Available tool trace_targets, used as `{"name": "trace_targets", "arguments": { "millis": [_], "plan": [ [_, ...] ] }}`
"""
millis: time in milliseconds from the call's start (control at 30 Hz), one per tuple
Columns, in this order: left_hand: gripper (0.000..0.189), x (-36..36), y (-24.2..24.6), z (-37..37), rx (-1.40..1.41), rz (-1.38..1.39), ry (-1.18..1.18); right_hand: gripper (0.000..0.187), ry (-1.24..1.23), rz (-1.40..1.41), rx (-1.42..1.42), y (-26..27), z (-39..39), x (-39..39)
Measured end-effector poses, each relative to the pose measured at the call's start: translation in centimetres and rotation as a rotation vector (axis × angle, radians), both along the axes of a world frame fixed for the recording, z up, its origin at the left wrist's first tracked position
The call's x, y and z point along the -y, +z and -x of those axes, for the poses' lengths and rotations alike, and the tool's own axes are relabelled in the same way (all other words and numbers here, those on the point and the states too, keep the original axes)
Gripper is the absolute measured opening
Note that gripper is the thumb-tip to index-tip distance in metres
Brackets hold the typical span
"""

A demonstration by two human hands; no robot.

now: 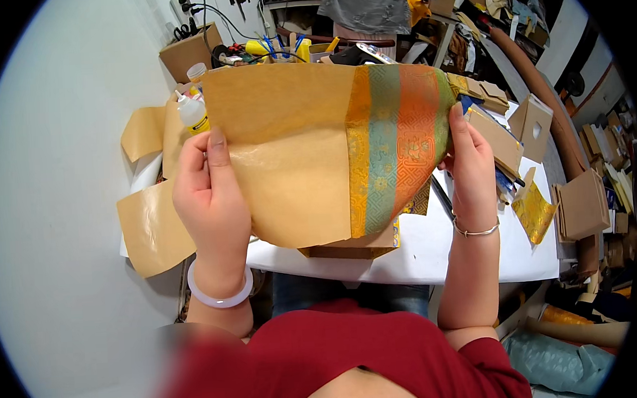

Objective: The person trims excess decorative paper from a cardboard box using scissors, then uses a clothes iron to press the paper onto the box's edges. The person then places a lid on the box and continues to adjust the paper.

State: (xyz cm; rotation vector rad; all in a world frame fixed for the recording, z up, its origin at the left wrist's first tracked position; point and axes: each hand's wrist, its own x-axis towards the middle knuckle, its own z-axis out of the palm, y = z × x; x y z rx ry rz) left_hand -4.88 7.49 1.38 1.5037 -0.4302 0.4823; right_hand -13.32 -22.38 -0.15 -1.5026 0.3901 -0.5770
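Stretched between my hands is a glossy tan backing sheet (289,157) with a strip of patterned brocade (397,146) along its right side, in gold, teal, orange and green bands. My left hand (215,188) pinches the sheet's left edge, thumb in front. On the green border at the far right, my right hand (470,158) grips with its thumb in front and its fingers mostly behind. Beneath the sheet, a cardboard box (353,248) shows only its lower part on the white table (322,272); the rest is hidden.
A white glue bottle (191,111) stands behind my left hand. Loose tan sheets (158,229) hang over the table's left side. Cardboard pieces (496,141), a gold brocade scrap (535,212) and stacked boards (582,207) are on the right. Behind the sheet is a pot of brushes (285,53).
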Motion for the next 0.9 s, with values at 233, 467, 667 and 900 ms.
{"name": "trace_targets", "arguments": {
  "millis": [233, 467, 667, 900],
  "plan": [
    [0.026, 0.5, 0.4, 1.0, 0.086, 0.015, -0.013, 0.058, -0.072, -0.011, 0.151, 1.0, -0.2, -2.1],
    [0.026, 0.4, 0.5, 1.2, 0.077, 0.04, -0.03, 0.041, -0.162, 0.053, 0.3, 0.3, -0.6, -1.9],
    [0.025, -0.5, -0.4, 0.1, -0.011, 0.051, -0.039, 0.034, -0.233, 0.088, 0.364, 0.7, -0.7, -2.5],
    [0.023, -1.3, -3.0, -1.9, -0.254, 0.153, -0.144, 0.023, -0.221, 0.04, 0.29, 0.6, 0.6, -2.0]
  ]
}}
